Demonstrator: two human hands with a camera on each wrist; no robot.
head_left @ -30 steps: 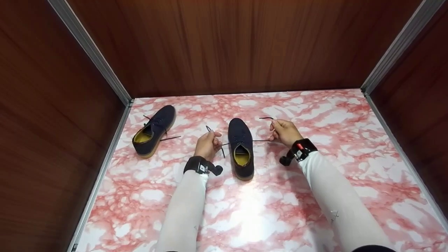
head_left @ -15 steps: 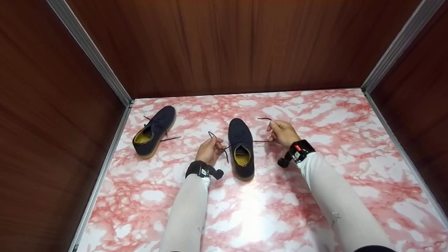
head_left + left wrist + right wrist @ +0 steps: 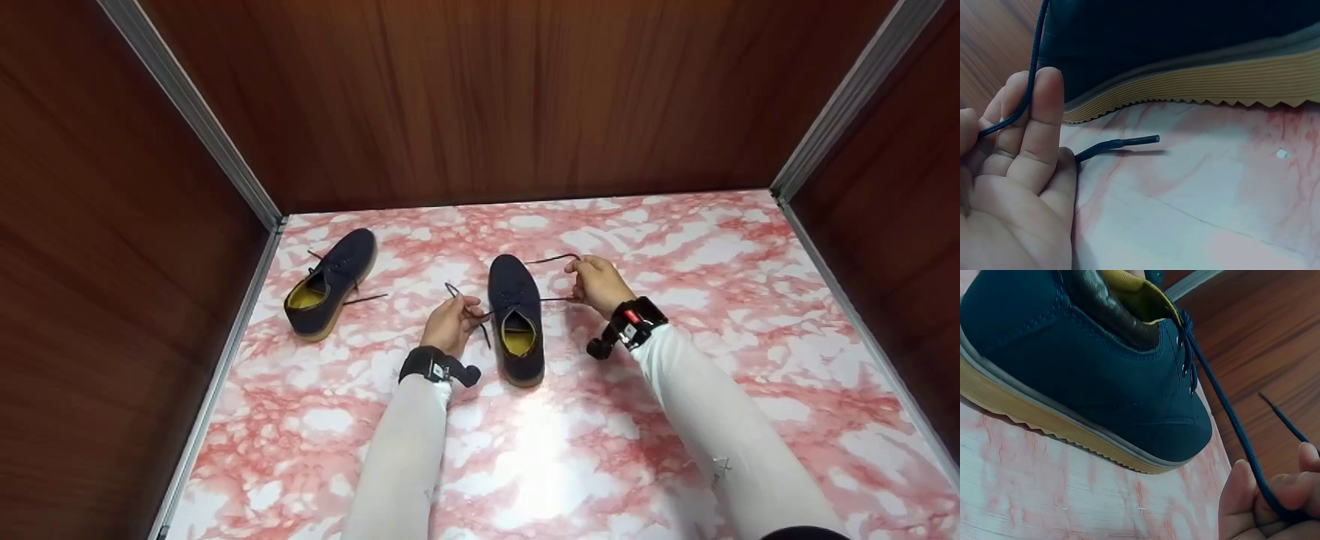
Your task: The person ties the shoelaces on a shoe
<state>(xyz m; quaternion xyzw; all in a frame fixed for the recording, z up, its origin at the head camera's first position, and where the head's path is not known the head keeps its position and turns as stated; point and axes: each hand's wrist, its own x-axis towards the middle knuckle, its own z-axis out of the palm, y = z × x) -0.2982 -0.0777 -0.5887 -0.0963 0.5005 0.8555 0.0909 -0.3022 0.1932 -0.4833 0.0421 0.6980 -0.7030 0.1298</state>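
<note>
A dark blue shoe (image 3: 511,280) with a yellow lining and tan ridged sole stands between my hands, toe pointing away. My left hand (image 3: 450,326) pinches one end of its shoelace (image 3: 1032,73), which crosses the fingers. A small loop rises above that hand, and the lace's tipped tail hangs past its little-finger side. On the other side my right hand (image 3: 600,285) grips the other lace end (image 3: 1230,410), drawn out sideways from the top eyelets. Its loose tail reaches left toward the toe. The laces cross at the top of the tongue, seen in the right wrist view.
A matching shoe (image 3: 334,281) with loose laces lies to the left, angled. The surface (image 3: 322,450) is red-and-white marbled. Dark wood panels (image 3: 480,97) with grey metal edging (image 3: 225,157) wall in the back and both sides.
My left hand has shifted slightly right and toward me, then stayed. My right hand has come a little left, and its lace tail now extends farther toward the shoe's toe.
</note>
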